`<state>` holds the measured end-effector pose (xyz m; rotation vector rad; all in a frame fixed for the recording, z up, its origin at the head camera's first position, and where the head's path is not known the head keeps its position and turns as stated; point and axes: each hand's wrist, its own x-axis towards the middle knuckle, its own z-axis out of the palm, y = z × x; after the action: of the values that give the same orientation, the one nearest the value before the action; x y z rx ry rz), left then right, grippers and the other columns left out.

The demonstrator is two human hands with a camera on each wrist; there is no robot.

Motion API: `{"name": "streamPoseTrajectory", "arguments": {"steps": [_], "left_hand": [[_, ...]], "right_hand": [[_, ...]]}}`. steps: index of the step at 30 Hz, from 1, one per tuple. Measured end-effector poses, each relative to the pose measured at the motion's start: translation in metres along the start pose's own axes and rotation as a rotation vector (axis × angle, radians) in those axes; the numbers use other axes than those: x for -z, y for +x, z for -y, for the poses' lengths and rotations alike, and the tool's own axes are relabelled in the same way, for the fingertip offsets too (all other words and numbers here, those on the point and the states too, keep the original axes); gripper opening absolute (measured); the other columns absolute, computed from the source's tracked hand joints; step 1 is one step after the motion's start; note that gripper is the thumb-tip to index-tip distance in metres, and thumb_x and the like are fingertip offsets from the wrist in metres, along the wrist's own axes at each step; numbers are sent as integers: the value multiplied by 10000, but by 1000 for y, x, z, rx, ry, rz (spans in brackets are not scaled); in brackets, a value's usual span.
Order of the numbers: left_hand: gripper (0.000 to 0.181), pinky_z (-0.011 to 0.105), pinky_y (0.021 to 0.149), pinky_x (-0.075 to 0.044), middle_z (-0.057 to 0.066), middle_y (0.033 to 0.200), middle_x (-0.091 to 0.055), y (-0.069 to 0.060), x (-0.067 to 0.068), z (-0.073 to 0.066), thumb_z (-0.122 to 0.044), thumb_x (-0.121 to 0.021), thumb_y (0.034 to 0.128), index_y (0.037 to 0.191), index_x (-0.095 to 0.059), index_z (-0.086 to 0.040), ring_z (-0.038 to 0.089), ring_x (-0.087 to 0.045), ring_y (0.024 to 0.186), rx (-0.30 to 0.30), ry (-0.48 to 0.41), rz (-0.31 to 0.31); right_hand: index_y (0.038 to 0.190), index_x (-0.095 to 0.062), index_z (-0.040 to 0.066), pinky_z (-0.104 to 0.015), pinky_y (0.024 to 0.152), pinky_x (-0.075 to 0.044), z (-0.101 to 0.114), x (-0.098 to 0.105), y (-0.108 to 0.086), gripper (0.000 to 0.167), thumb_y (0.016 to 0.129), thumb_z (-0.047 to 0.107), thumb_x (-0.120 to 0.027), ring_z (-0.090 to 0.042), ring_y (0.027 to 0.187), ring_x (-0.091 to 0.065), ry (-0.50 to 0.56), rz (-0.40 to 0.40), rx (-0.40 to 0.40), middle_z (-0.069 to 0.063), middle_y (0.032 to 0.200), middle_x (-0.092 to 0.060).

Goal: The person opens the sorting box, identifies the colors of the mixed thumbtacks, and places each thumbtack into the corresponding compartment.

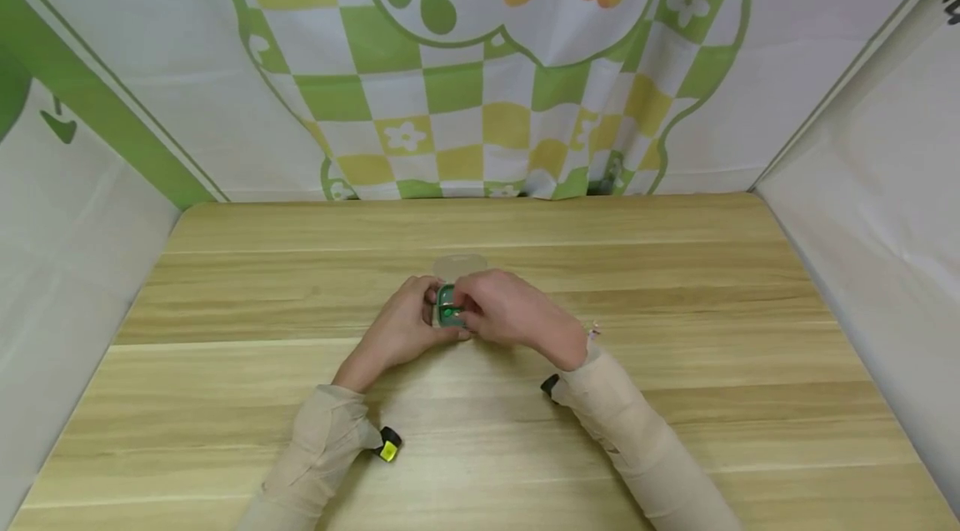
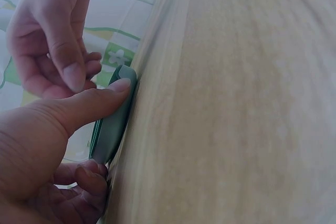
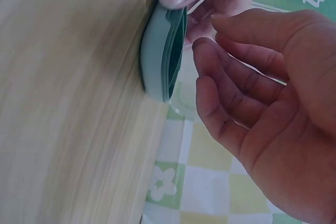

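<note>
A small green box (image 1: 443, 298) with rounded corners stands on the table, its inside divided into compartments. A green bit (image 1: 448, 313) shows in the near compartment. Behind the box lies its clear lid (image 1: 459, 266), swung back. My left hand (image 1: 408, 318) holds the box from the left, thumb (image 2: 113, 95) along the near side and fingers at the far side. Just over the box's open top is my right hand (image 1: 510, 310), its fingers bent and thumb near the index fingertip. Whether anything small sits between those right fingertips (image 3: 202, 51) is unclear.
The wooden table (image 1: 225, 414) runs back to a checked green and yellow curtain (image 1: 465, 114). White cloth walls (image 1: 67, 239) close off both sides. A tiny red and white item (image 1: 594, 329) lies beside the right wrist. Dark devices (image 1: 388, 444) hang at both wrists.
</note>
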<state>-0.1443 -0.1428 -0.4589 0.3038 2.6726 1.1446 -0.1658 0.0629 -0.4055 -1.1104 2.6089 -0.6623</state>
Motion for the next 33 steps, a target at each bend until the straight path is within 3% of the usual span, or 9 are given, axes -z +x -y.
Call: {"name": "streamPoseTrajectory", "arguments": {"steps": [5,15,27,33], "left_hand": [[789,303,749,-468,114,1150,-609,0,-2,-1,-398,-940,777,1368,-565,-34,197,-551,905,8,6,-3],[845,308,781,-488,133,1170,-611,0,-2,-2,-412,-933,783,1410,-537,-7,209,-563,924,23,19,-4],[860,320,813,-497,137,1189,-612,-1,-3,-1,-427,-927,790,1425,-529,-4,208,-566,941,30,30,-2],[865,321,813,-505,136,1198,-611,0,-2,-2,-417,-927,792,1435,-521,-4,207,-574,941,29,27,-3]], "right_hand": [[1041,-712,59,-277,719,-531,-11,5,-11,74,986,92,-676,-108,773,-606,-13,-2,-39,-29,923,-726],[1089,-726,10,-366,818,-584,-39,24,-44,142,994,86,-652,-173,868,-683,-18,-57,-111,-88,979,-750],[1018,-730,16,-353,747,-559,-72,31,-94,82,963,71,-705,-147,787,-642,-24,-118,-220,-66,885,-725],[969,-732,18,-327,719,-538,-83,35,-112,43,937,36,-712,-120,753,-617,-23,-134,-238,-41,838,-712]]}}
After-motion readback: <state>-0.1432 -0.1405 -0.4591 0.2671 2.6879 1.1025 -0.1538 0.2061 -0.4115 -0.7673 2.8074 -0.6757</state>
